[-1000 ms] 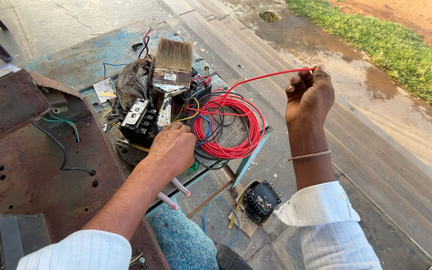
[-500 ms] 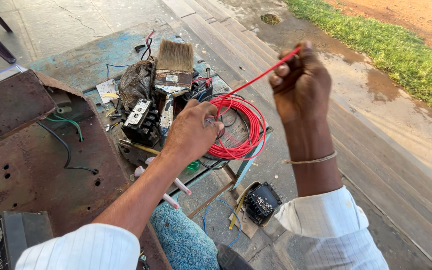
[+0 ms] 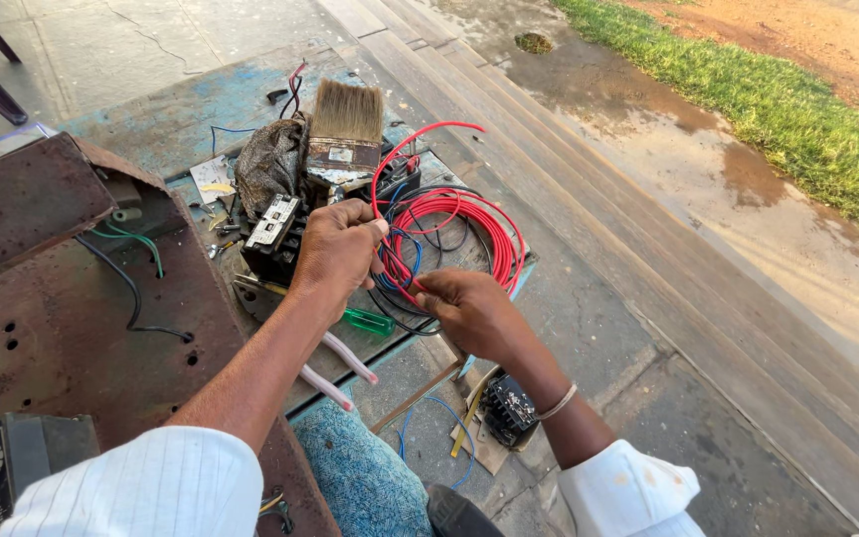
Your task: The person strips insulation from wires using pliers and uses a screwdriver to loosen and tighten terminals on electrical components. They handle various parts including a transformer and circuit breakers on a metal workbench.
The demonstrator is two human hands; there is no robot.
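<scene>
A wide flat paintbrush with pale bristles (image 3: 346, 124) lies at the far end of the blue-painted work board (image 3: 181, 114), beside a crumpled dark cloth (image 3: 268, 164). A rusty brown metal casing (image 3: 47, 288) occupies the left side, with green and black wires on it. A green-handled screwdriver (image 3: 368, 321) lies nearby. A black electrical component (image 3: 507, 410) sits on the concrete floor. A grass strip (image 3: 768, 89) borders the wet ground.

The coiled red wire (image 3: 469, 224) lies on the worktop (image 3: 181, 119) just right of the left fingers (image 3: 375, 231). The wide bristle paintbrush (image 3: 345, 124) lies beyond them. The green-handled screwdriver (image 3: 368, 320) lies below, left of the right fingers (image 3: 428, 288).
</scene>
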